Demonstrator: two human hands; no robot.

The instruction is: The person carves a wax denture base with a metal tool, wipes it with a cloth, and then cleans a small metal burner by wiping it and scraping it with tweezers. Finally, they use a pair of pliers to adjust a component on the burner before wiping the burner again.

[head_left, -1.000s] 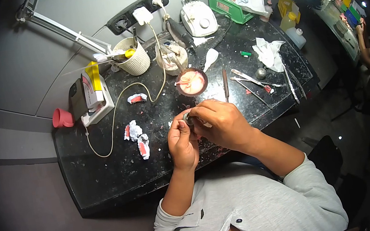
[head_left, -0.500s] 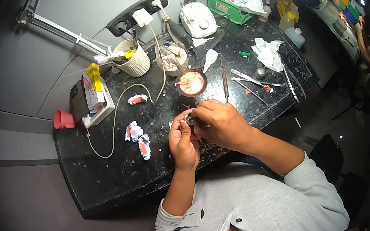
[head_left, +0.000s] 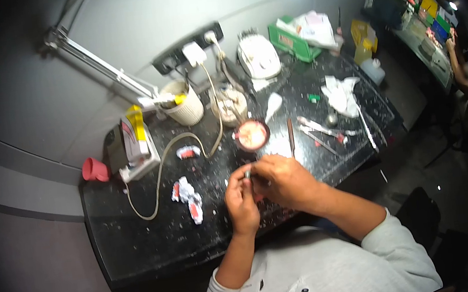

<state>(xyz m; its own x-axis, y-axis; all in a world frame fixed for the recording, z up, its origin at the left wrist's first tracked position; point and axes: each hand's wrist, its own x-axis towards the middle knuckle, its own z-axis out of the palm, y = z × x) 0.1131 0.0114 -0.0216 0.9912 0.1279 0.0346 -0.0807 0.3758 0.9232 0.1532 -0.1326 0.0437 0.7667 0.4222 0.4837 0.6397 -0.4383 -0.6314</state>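
Note:
My left hand [head_left: 241, 203] is closed around a small round metal piece [head_left: 247, 174], of which only a sliver shows between the fingers. Pressed up against it, my right hand [head_left: 286, 183] has its fingers curled in at the same piece. What lies between its fingertips is hidden and blurred. Just beyond both hands stands a dark-rimmed pan of pinkish-white material [head_left: 252, 135]. To the left lie white lumps with red-pink parts [head_left: 188, 199], and a similar one [head_left: 188, 152] sits farther back.
Metal hand tools [head_left: 326, 132] and crumpled white tissue [head_left: 342, 95] lie to the right. Behind stand a woven cup [head_left: 185, 108], a white control unit [head_left: 259, 57] and a green bin [head_left: 294, 43]. A cable [head_left: 165, 204] loops across the left side. Another person's arm [head_left: 456, 63] shows far right.
The view has tilted upward, so the bench appears lower and a lit lamp shows at the top. Both hands stay together; the metal piece is now more covered by the fingers.

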